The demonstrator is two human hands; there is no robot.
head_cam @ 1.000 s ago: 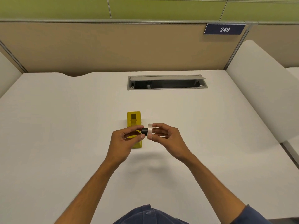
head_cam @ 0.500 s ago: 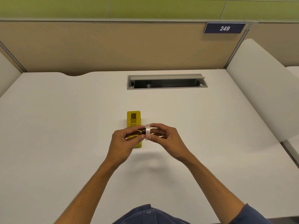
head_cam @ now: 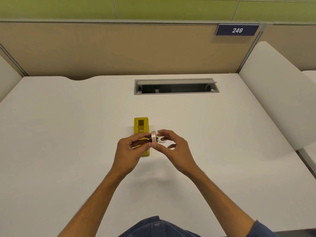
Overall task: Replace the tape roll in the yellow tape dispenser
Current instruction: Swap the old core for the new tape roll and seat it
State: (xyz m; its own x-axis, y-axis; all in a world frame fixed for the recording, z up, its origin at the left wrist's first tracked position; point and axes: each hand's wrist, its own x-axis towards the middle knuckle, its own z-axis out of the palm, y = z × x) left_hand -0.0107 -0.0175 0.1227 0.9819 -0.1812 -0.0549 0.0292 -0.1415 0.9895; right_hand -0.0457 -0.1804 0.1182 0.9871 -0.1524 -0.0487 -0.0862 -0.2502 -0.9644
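The yellow tape dispenser (head_cam: 141, 126) lies flat on the white desk (head_cam: 68, 134), its near end hidden behind my left hand. Just above it I hold a white tape roll (head_cam: 153, 136) edge-on, with a black hub (head_cam: 150, 138) sticking out of its left side. My left hand (head_cam: 130, 151) pinches the black hub between thumb and fingers. My right hand (head_cam: 172, 147) holds the roll, thumb under its rim and index finger at its top. A small white curved piece (head_cam: 162, 140) shows behind my right fingers; what it is cannot be told.
A grey cable tray (head_cam: 176, 86) with its lid open is sunk into the desk farther back. Beige partition panels close off the far side, with a sign reading 249 (head_cam: 237, 30). A white divider (head_cam: 273, 93) rises on the right.
The roll has slid left over the black hub, so less of the hub shows. Both hands stayed above the dispenser's near end.
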